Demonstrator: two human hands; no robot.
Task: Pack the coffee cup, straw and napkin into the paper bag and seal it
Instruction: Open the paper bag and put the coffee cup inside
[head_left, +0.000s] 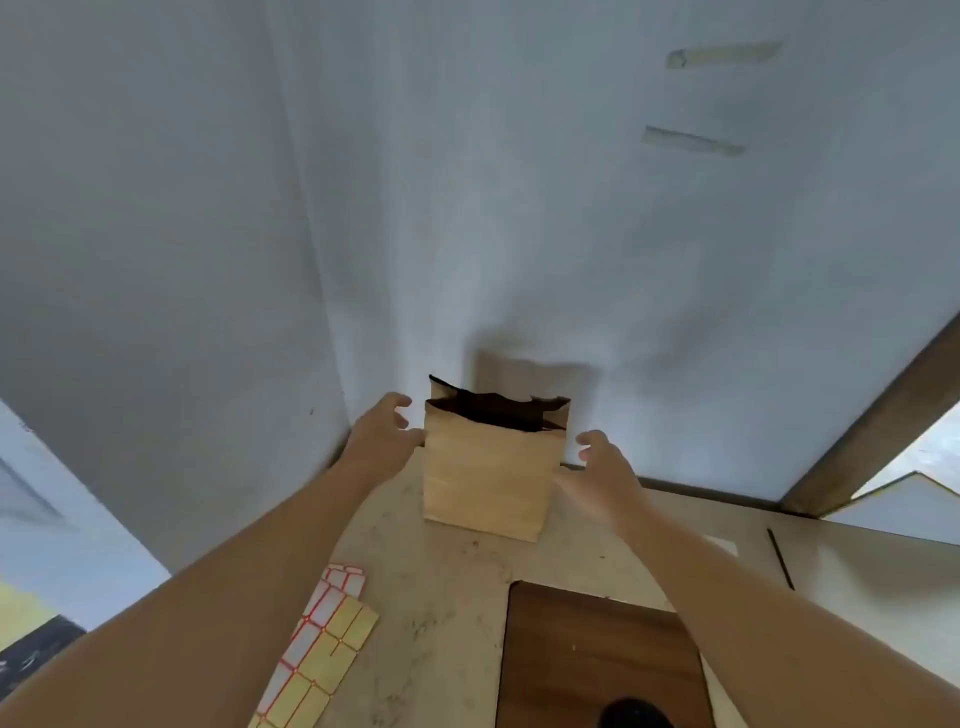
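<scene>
While the paper bag (488, 467) stands upright on the counter (441, 597) with its mouth unsealed, the left hand (382, 434) and right hand (605, 460), both spread and empty, flank it, so sealing remains; whether cup, straw and napkin are inside, I cannot tell

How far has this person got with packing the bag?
Early or midway, hard to say. The paper bag stands upright on the counter with its top open, so sealing is left. Its inside is dark; whether anything is packed cannot be seen. The left hand and right hand are open on either side of it. A sticker sheet lies nearby, unused.
</scene>
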